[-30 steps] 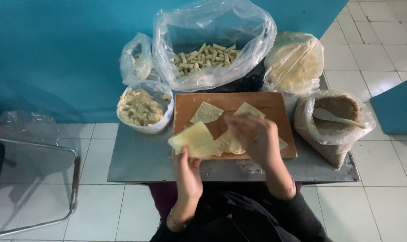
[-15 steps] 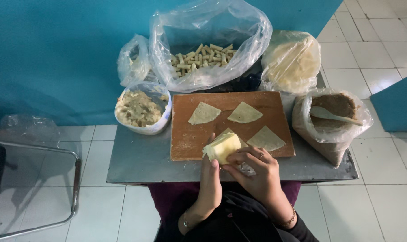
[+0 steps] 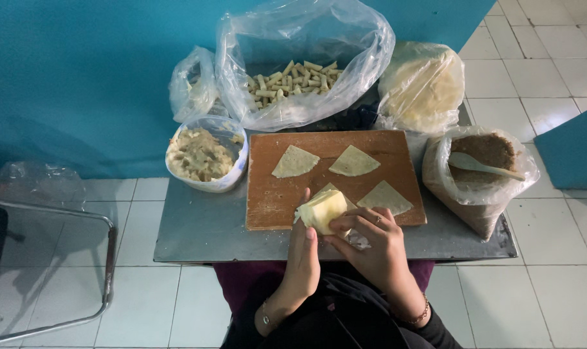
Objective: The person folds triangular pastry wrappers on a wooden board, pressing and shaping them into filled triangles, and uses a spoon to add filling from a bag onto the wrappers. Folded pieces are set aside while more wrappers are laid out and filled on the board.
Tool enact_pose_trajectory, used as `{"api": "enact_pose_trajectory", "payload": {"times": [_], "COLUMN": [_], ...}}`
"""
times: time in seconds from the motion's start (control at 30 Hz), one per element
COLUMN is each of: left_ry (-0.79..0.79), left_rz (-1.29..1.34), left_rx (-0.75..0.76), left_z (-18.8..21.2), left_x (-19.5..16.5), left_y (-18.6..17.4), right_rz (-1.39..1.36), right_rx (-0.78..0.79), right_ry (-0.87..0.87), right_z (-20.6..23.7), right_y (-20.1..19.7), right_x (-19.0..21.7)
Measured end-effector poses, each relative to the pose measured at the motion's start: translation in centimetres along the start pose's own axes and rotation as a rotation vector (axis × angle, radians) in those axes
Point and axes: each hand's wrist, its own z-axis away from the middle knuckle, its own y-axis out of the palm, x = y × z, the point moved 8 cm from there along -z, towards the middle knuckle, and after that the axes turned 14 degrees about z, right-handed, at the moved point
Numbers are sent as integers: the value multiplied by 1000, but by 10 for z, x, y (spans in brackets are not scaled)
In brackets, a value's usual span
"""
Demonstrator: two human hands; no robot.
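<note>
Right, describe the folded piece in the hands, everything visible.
The folded wrapper is pale yellow, thin and dough-like, bent into a chunky wedge with layered edges. It is held tilted over the near edge of the wooden board, gripped between the left hand from below and the right hand at its right side.

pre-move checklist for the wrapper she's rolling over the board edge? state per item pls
1. Both hands on the wrapper: ok. Left hand and right hand hold the folded pale wrapper between them.
2. Wrapper closed: cannot tell. The near end is hidden by the fingers.
3. Spare wrappers ready: ok. Three triangular sheets lie flat on the wooden board, apart from each other.
4. Filling within reach: ok. The bowl of filling sits just left of the board.
5. Spoon placed: ok. The white spoon rests in the bag of brown crumbs.
6. Bag of finished rolls open: ok.
</note>
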Motion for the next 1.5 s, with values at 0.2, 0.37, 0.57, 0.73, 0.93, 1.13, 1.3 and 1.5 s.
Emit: {"api": "enact_pose_trajectory", "payload": {"times": [0.2, 0.37, 0.57, 0.73, 0.93, 1.13, 1.3, 1.5], "left_ry": [-40, -103, -141, -129, -114, 96, 134, 115], "left_rz": [-20, 91, 221, 216, 392, 506, 476, 524], "left_rx": [-25, -34, -21, -35, -174, -508, -621, -642], "left_z": [-2, -3, -5, -7, -16, -11, 0, 11], "left_x": [-2, 1, 14, 16, 5, -26, -35, -24], "left_y": [-2, -1, 0, -13, -63, -149, -196, -219], "right_rz": [-134, -221, -348, -1034, -1423, 67, 213, 112], "right_rx": [61, 162, 259, 166, -61, -228, 4, 101], "right_ry": [11, 141, 246, 604, 700, 128, -352, -350], "right_z": [0, 4, 23, 44, 14, -46, -41, -23], "right_y": [3, 17, 35, 67, 53, 11, 79, 91], "right_x": [-10, -24, -54, -98, -121, -58, 39, 48]}}
